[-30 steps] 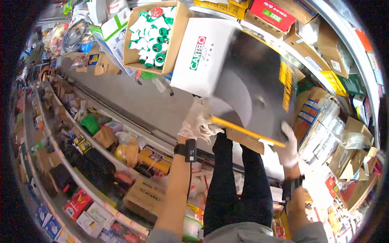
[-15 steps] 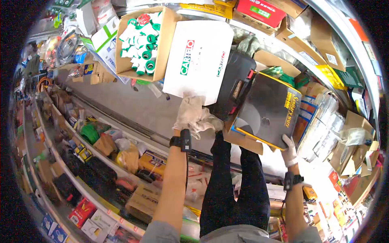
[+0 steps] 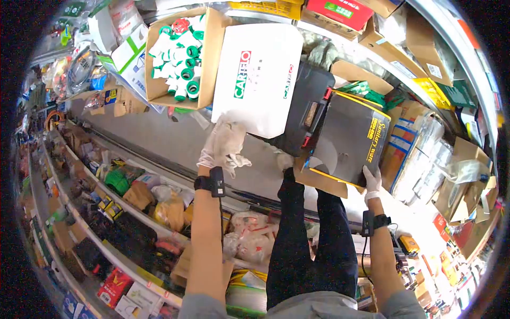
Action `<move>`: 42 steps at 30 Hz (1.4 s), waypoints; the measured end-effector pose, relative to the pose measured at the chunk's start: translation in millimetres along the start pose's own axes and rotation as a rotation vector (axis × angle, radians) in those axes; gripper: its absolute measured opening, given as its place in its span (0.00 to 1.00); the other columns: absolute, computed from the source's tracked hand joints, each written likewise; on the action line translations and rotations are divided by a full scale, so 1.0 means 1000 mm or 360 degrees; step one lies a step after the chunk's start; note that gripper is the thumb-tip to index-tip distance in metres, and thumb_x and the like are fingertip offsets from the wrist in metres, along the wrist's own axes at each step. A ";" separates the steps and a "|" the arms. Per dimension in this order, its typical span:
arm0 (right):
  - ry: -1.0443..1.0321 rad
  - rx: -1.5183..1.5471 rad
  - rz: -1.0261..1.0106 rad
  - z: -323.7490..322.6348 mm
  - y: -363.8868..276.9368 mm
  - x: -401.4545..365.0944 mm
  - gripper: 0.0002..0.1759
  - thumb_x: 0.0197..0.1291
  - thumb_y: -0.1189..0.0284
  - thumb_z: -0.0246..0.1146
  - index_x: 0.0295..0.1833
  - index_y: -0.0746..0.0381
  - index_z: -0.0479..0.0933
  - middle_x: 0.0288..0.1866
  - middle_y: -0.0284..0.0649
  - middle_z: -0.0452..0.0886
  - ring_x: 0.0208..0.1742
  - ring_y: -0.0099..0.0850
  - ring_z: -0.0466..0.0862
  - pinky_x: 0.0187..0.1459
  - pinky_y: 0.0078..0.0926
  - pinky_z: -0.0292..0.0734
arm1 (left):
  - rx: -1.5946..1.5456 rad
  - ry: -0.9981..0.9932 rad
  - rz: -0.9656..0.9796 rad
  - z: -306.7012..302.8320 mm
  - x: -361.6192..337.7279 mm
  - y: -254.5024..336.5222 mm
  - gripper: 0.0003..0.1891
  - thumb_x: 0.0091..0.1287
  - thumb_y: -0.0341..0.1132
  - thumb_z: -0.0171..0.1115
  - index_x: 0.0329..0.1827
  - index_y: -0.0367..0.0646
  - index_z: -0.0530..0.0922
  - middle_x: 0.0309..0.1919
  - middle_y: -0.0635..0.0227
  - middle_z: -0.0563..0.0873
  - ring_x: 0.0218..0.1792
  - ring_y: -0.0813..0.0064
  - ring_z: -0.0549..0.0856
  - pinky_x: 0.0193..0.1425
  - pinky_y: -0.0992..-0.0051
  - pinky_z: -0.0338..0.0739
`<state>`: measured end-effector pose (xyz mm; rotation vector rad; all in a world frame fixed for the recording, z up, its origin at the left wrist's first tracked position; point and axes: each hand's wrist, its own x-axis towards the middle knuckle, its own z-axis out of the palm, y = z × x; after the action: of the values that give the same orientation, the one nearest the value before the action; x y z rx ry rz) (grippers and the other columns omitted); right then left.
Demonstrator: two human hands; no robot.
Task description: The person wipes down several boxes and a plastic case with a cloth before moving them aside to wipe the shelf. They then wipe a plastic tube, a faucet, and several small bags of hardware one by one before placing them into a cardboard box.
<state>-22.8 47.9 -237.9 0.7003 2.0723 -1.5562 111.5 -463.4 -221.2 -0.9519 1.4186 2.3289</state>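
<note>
My left hand (image 3: 211, 150), in a pale glove, is closed on a crumpled off-white cloth (image 3: 236, 154) at the near edge of a white CARTELO box (image 3: 260, 74). My gloved right hand (image 3: 373, 183) grips the near right corner of a dark, flat "Sanitary ware" box (image 3: 348, 138) with yellow edging. That box rests tilted over an open brown carton (image 3: 324, 182). Between the two boxes lies a black plastic case (image 3: 305, 109) with red latches.
A carton (image 3: 212, 58) of white and green pipe fittings stands left of the white box. Wrapped packages (image 3: 422, 159) lie to the right. Shelves crowded with goods (image 3: 117, 228) run along the lower left, beside the grey aisle floor (image 3: 154, 135).
My left hand has moved left with the cloth along the white box's near edge. My right hand stays at the dark box's corner, shifted slightly left and up in view.
</note>
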 end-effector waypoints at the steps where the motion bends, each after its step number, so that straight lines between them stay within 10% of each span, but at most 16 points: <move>1: 0.0135 -0.0270 -0.0183 0.004 -0.005 0.001 0.35 0.62 0.74 0.67 0.73 0.69 0.63 0.60 0.44 0.77 0.61 0.36 0.77 0.64 0.32 0.71 | -0.0471 -0.0039 -0.0176 -0.005 0.005 -0.002 0.20 0.67 0.53 0.59 0.46 0.45 0.80 0.42 0.62 0.86 0.43 0.64 0.85 0.55 0.62 0.78; 3: 0.0569 -0.1100 -0.0850 0.021 -0.035 -0.002 0.35 0.60 0.76 0.68 0.72 0.68 0.65 0.65 0.48 0.73 0.65 0.38 0.75 0.65 0.32 0.70 | -0.1017 -0.0078 -0.0454 -0.016 0.011 -0.003 0.22 0.69 0.55 0.58 0.48 0.44 0.80 0.42 0.62 0.86 0.43 0.64 0.85 0.52 0.63 0.80; 6: 0.0167 -0.0925 -0.1203 0.080 -0.097 -0.031 0.32 0.62 0.77 0.66 0.72 0.66 0.66 0.69 0.48 0.72 0.69 0.37 0.72 0.69 0.32 0.67 | -0.1552 -0.0159 -0.0728 -0.026 0.023 -0.003 0.24 0.72 0.57 0.56 0.50 0.42 0.79 0.43 0.61 0.86 0.41 0.65 0.86 0.49 0.65 0.83; 7: -0.0154 -0.0296 -0.0955 0.108 -0.092 -0.032 0.32 0.57 0.76 0.69 0.69 0.65 0.70 0.66 0.44 0.75 0.67 0.37 0.74 0.69 0.33 0.67 | -0.1273 -0.0280 -0.0565 -0.028 0.027 -0.008 0.24 0.75 0.57 0.53 0.51 0.42 0.79 0.43 0.62 0.86 0.40 0.66 0.86 0.45 0.67 0.84; 10: -0.0775 -0.0445 -0.0367 0.190 -0.140 -0.066 0.41 0.62 0.69 0.70 0.77 0.62 0.59 0.76 0.48 0.64 0.76 0.38 0.65 0.72 0.34 0.64 | -0.1183 -0.0267 -0.0515 -0.032 0.041 -0.022 0.25 0.74 0.58 0.53 0.51 0.42 0.79 0.44 0.62 0.86 0.40 0.66 0.86 0.45 0.66 0.84; 18: -0.0752 0.0064 -0.0557 0.323 -0.054 -0.018 0.58 0.55 0.69 0.75 0.81 0.65 0.42 0.74 0.48 0.59 0.73 0.35 0.64 0.71 0.29 0.64 | -0.0932 -0.0267 -0.0421 -0.025 0.034 -0.010 0.25 0.72 0.59 0.56 0.51 0.43 0.79 0.42 0.63 0.86 0.37 0.67 0.86 0.42 0.69 0.84; 25: -0.0906 0.0219 -0.0768 0.282 -0.093 -0.041 0.49 0.69 0.76 0.62 0.82 0.62 0.35 0.77 0.44 0.61 0.71 0.30 0.66 0.69 0.23 0.61 | -0.0498 0.0443 0.0006 0.033 -0.005 0.009 0.17 0.75 0.48 0.58 0.59 0.50 0.76 0.48 0.67 0.83 0.47 0.71 0.83 0.49 0.68 0.82; 35: -0.0895 0.0091 -0.0065 0.155 -0.111 -0.122 0.47 0.73 0.66 0.57 0.82 0.59 0.30 0.76 0.49 0.60 0.71 0.34 0.68 0.71 0.31 0.63 | -0.0140 0.0790 -0.0158 0.169 -0.098 0.065 0.21 0.71 0.39 0.63 0.59 0.38 0.66 0.45 0.58 0.82 0.40 0.69 0.86 0.40 0.71 0.84; 42: -0.0446 0.0118 0.0045 -0.002 -0.044 -0.126 0.38 0.74 0.70 0.56 0.81 0.61 0.43 0.66 0.43 0.72 0.61 0.29 0.75 0.61 0.27 0.74 | 0.0006 0.0645 -0.0109 0.259 -0.105 -0.038 0.27 0.68 0.36 0.66 0.66 0.37 0.68 0.53 0.57 0.81 0.45 0.70 0.83 0.47 0.70 0.81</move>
<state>46.1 23.6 -125.9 0.5015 1.8010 -1.6196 106.7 -209.5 -98.9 -1.5116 1.4979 2.1639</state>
